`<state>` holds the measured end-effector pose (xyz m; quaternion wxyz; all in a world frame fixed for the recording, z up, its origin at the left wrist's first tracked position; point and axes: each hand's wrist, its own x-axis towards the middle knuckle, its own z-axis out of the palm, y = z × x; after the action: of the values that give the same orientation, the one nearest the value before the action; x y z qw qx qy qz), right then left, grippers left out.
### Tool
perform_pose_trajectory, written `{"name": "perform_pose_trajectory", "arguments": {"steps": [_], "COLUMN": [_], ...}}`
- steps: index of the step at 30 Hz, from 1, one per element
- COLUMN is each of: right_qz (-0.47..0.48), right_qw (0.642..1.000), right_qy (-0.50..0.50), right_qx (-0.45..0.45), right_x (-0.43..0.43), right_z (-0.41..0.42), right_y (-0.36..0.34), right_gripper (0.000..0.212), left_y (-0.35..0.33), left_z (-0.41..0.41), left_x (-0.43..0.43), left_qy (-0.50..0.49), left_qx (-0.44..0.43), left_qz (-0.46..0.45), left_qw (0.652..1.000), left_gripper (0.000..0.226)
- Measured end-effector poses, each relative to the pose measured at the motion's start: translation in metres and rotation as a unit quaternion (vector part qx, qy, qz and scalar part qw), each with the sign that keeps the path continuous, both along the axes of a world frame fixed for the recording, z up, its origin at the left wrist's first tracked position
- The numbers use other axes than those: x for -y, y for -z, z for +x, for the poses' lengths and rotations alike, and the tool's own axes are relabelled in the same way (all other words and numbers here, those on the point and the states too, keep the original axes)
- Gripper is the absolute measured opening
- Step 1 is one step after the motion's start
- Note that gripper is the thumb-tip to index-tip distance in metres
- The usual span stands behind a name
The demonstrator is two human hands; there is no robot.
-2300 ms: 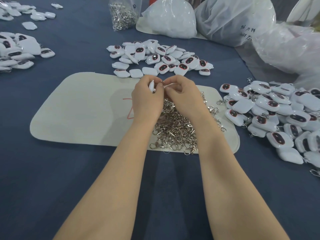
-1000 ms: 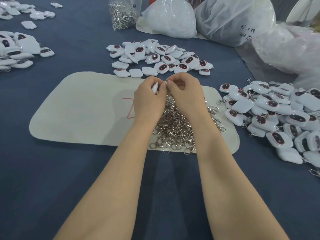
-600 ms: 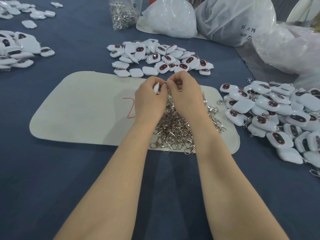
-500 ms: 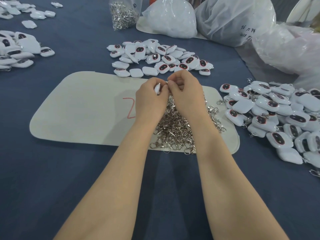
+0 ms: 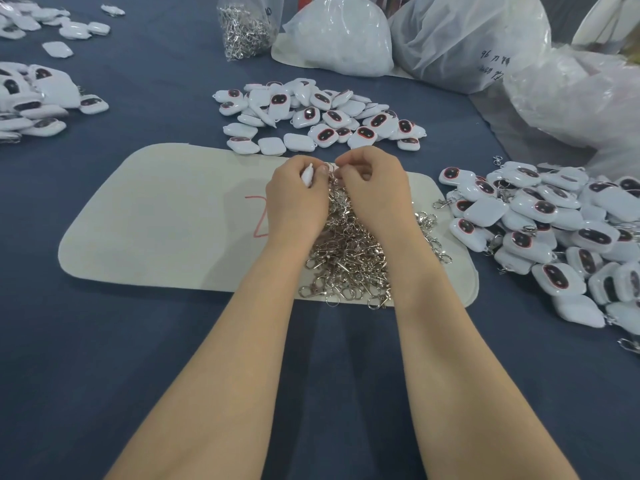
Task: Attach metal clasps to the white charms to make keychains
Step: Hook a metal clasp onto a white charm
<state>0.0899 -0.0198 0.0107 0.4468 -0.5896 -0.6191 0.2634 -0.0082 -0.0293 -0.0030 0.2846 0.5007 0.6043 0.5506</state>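
WORKTOP, MID-SHIFT. At the middle of the worktop [image 5: 104,341], over the far edge of a pale mat [image 5: 166,216], I have both hands brought together above a heap of loose metal clasps [image 5: 349,251]. My left hand [image 5: 298,199] has its grip curled round one white charm [image 5: 307,175]. Only a narrow white end of it shows, poking out of the top of the fist. My right hand [image 5: 374,188] has its grip narrowed to a pinch on a single clasp [image 5: 333,173], thumb and forefinger closed on it and the other fingers tucked under.

The coming move turns, I judge, on one relation. The charm lies immediately left of the pinched clasp, the two touching or all but. Its long axis runs away from me toward the far edge, leaning a little to the right. The charm's eyelet is hidden by my fingers, so I cannot tell whether the ring is through it. The right hand is the nearer to the clasp's ring and would do the threading while the left holds the charm steady.

Unfitted charms [image 5: 311,116] lie heaped just beyond the mat. Charms with clasps on [image 5: 536,220] are piled toward the right edge. A bag of clasps [image 5: 246,29] stands at the far edge.
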Motion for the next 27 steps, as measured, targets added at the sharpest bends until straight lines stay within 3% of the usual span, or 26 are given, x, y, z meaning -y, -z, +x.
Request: {"name": "perform_pose_trajectory", "arguments": {"steps": [8,15,20,24,27], "right_qz": [0.023,0.036,0.031,0.017,0.011], "right_qw": [0.999,0.998,0.994,0.998,0.999], "right_qy": [-0.026,-0.007,-0.027,-0.025,-0.025], "right_qx": [0.019,0.057,0.102,0.054,0.025], "right_x": [0.0021,-0.0005,-0.0012,-0.0017,-0.0014], "right_z": [-0.0014,-0.0009,-0.0012,-0.0016,-0.0012], "right_y": [-0.0009,0.0019,0.0051,0.0038,0.0016], "right_gripper": [0.006,0.008,0.007,0.005,0.003], "left_y": [-0.0010,0.0009,0.0021,0.0015,0.0002], "left_z": [-0.0017,0.0012,-0.0002,0.0004,-0.0003], "left_x": [0.0003,0.0016,0.0021,0.0014,0.0002], "left_qy": [0.000,0.035,0.019,0.014,0.002], "left_qx": [0.051,-0.035,-0.050,-0.055,-0.012], "left_qz": [-0.005,0.002,0.022,0.016,0.012], "left_qw": [0.999,0.999,0.998,0.998,1.000], "left_gripper": [0.015,0.011,0.006,0.007,0.009]}}
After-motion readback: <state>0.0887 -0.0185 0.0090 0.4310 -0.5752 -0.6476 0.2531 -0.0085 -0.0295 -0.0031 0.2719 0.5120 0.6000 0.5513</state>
